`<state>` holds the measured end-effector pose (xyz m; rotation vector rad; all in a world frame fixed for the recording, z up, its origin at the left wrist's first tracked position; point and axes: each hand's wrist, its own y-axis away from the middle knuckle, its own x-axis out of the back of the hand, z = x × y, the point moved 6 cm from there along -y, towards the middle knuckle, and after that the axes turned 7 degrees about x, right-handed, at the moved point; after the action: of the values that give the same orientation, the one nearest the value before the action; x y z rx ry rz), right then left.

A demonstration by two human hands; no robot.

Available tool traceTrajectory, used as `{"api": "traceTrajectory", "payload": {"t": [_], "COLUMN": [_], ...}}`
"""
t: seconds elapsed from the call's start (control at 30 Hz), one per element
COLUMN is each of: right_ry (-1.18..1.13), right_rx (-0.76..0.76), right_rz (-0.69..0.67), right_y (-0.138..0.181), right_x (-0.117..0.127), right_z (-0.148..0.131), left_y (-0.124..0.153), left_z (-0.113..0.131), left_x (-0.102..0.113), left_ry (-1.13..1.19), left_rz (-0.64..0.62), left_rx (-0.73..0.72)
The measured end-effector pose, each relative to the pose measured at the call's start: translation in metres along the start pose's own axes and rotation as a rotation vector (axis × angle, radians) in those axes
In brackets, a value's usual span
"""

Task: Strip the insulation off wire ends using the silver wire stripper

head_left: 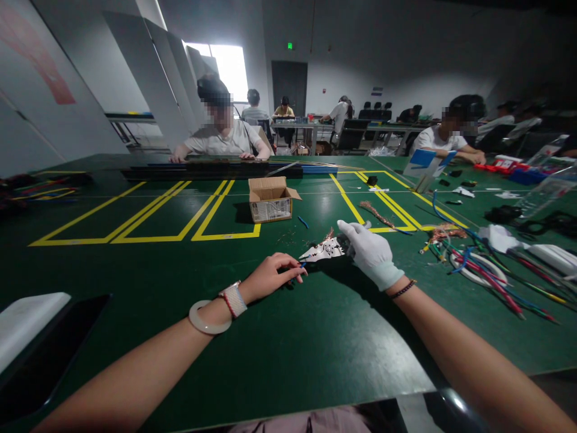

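1. My gloved right hand (370, 252) is wrapping closed around the handles of the wire stripper (322, 251), gripping it just above the desk (315, 337).
2. My bare left hand (270, 278) is curling almost shut, fingertips pinching a short blue wire (303, 264).
3. The blue wire is sitting between my two hands, its end meeting the stripper's nose.
4. Loose cables (487, 270) are lying to the right of my right hand.

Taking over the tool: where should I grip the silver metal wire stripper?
Grip the silver wire stripper by its handles, from the right, where the white-gloved right hand wraps them. Its toothed head points left at the blue wire piece in the bare left hand; likely avoid that end.
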<state>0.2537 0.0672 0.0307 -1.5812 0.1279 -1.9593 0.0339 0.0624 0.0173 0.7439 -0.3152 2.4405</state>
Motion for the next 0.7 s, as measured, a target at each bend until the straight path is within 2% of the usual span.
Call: {"api": "traceTrajectory", "payload": {"t": [0.37, 0.7], "right_ry": [0.01, -0.051], "right_rx": [-0.009, -0.059], "right_rz": [-0.058, -0.021], "right_y": [-0.0005, 0.0009], "right_x": [0.003, 0.009], "right_z": [0.0056, 0.0048], "left_y": [0.0013, 0.0007], "left_z": [0.0004, 0.0045], "left_x": [0.0004, 0.0001], "left_ry": [-0.062, -0.061], "left_rz": [-0.008, -0.001], "left_rx": [-0.076, -0.093]}}
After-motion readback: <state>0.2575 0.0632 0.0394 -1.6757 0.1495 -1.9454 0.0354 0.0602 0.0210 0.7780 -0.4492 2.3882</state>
